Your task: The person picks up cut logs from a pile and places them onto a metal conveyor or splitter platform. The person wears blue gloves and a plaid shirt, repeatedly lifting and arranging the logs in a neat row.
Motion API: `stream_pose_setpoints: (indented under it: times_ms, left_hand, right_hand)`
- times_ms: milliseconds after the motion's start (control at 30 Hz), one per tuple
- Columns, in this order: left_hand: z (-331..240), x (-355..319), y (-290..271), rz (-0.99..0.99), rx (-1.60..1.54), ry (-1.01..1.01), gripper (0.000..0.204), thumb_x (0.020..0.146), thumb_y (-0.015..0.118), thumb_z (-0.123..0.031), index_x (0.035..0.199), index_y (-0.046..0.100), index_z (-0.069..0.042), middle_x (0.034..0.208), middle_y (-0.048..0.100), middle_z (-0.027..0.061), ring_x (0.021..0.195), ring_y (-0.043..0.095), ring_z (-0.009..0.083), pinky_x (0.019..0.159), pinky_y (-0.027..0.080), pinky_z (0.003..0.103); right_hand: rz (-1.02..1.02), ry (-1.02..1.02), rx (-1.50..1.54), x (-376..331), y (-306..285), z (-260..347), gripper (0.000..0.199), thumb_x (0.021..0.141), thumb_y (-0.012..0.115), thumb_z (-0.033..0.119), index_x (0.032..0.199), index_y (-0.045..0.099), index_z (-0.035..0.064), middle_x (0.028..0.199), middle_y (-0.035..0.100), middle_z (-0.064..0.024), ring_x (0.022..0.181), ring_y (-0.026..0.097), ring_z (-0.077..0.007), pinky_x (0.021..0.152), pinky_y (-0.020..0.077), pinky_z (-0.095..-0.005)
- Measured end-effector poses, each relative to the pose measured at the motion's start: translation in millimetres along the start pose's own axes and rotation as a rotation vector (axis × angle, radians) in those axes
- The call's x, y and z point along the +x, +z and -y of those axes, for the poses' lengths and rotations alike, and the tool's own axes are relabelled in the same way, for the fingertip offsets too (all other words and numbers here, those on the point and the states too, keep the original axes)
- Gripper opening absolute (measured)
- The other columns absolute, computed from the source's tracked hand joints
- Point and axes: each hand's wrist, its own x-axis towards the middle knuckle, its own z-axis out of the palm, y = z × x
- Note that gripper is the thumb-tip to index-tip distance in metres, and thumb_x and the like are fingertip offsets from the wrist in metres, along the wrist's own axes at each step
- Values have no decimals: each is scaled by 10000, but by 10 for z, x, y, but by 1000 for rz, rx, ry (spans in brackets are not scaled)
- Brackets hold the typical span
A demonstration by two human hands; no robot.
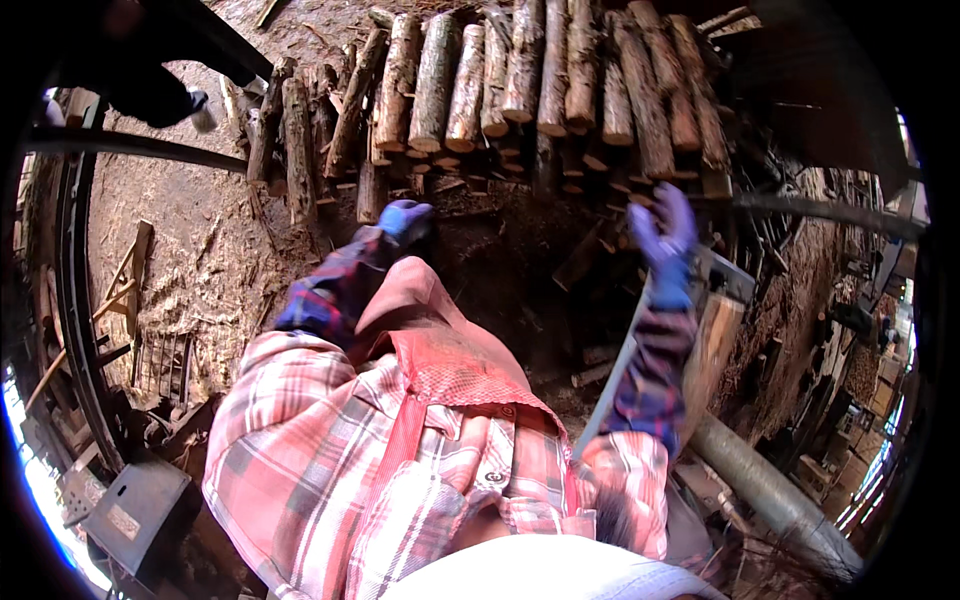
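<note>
Logs (540, 80) stacked up top, none lifted yet, so barely started by the looks. Left hand (405, 222) gloved, low toward the pile; fingers' state impossible to tell. Right hand (665, 235) raised with fingers (676, 205) spread, just short of the logs, gripping nothing.

Sawdust-strewn dirt floor (190, 230), stacked logs (520, 80) beyond, daylight at the edges
</note>
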Motion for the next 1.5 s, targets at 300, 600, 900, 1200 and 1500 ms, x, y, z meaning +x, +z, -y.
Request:
stream_pose_setpoints:
  times_ms: [300, 600, 900, 1200, 1500]
  left_hand:
    - [18, 229, -319, -8, -148, -129, 216, 857, 651, -206, 1010, 648, -54, 802, 609, 85, 812, 591, 171, 711, 488, 315]
    - [-25, 721, -554, 216, 153, -69, 368, 823, 680, -378, 996, 667, -53, 906, 650, 137, 852, 605, 273, 773, 485, 396]
    - [-1490, 1558, -8, 311, -1049, -562, 387, 862, 636, -411, 1102, 582, -112, 951, 623, 80, 831, 612, 222, 741, 516, 377]
    - [-1060, 767, 1256, 525, -786, -132, 496, 946, 528, -338, 1302, 488, 4, 1242, 549, 108, 1162, 505, 221, 995, 404, 360]
    - [-3042, -1097, 2536, 879, -901, 430, 574, 908, 569, -340, 1329, 415, 18, 1205, 564, 146, 1075, 583, 246, 956, 461, 377]
  right_hand:
    - [284, 527, -666, 1929, 3572, -880, 833, 657, 769, 468, 1284, 431, 35, 1294, 506, -214, 1182, 503, -354, 958, 436, -445]
    - [167, 380, -294, 2300, 2665, -1405, 757, 706, 768, 392, 1277, 448, 12, 1199, 552, -156, 1070, 545, -274, 921, 448, -393]
    - [173, 597, 794, 900, 1860, 20, 681, 755, 768, 316, 1270, 465, -10, 1103, 597, -98, 959, 587, -195, 884, 461, -342]
    - [175, 724, 619, -1542, 1321, 861, 1101, 669, 832, 362, 1445, 170, -52, 1384, 364, -159, 1264, 367, -239, 1078, 285, -352]
    - [-446, 357, 950, -2085, -501, 1659, 915, 678, 812, 122, 1435, 301, 61, 1335, 460, -85, 1233, 428, -203, 1077, 309, -359]
